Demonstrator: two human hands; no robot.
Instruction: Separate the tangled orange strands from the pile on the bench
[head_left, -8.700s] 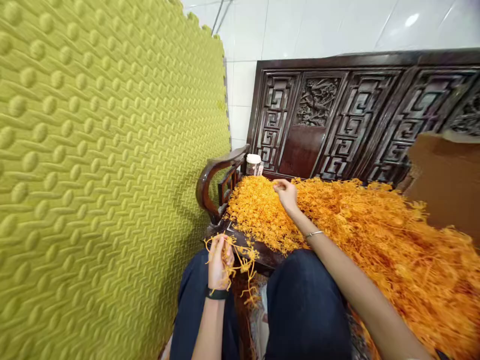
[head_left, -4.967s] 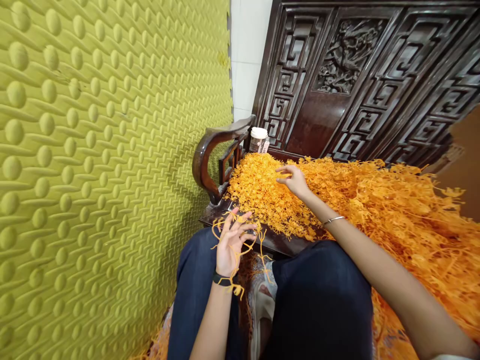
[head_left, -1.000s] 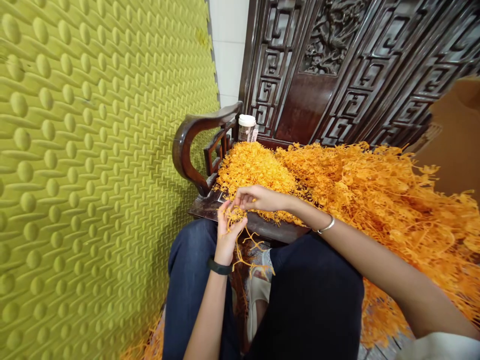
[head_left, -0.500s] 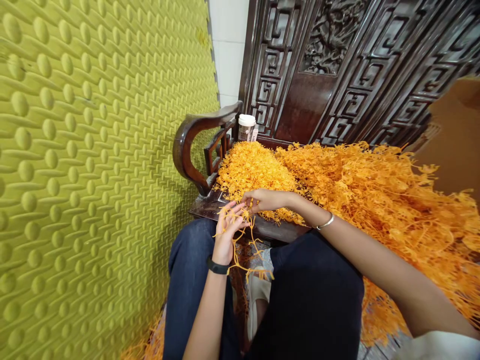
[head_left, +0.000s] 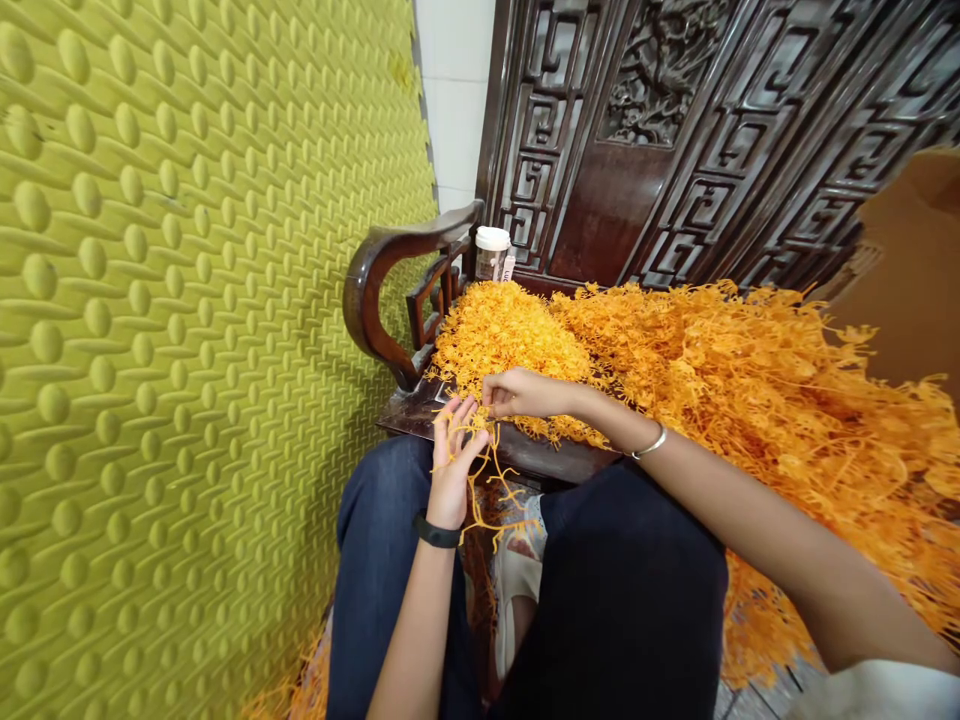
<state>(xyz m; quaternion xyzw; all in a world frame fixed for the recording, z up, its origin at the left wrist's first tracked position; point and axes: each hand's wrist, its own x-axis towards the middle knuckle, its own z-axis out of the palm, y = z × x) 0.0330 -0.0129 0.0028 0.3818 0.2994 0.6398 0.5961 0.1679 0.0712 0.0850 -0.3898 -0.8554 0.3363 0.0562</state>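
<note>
My left hand is raised over my lap, palm up, with a branched orange plastic sprig held between thumb and fingers. Its thin stems dangle below the hand, between my knees. My right hand meets the left fingertips, thumb and fingers pinched at the upper end of the sprig. What exactly the pinch holds is too small to make out. Right behind the hands lies a heap of small orange pieces on the wooden bench.
A large pile of branched orange stems covers the bench to the right, beside a cardboard box. A white-lidded cup stands by the curved armrest. A yellow-green textured wall rises on the left. More orange strands lie on the floor.
My right hand has shifted slightly up and left, its fingers closing into a tighter pinch. The dangling stems have swung a little to the left. My left hand stays nearly in place.
</note>
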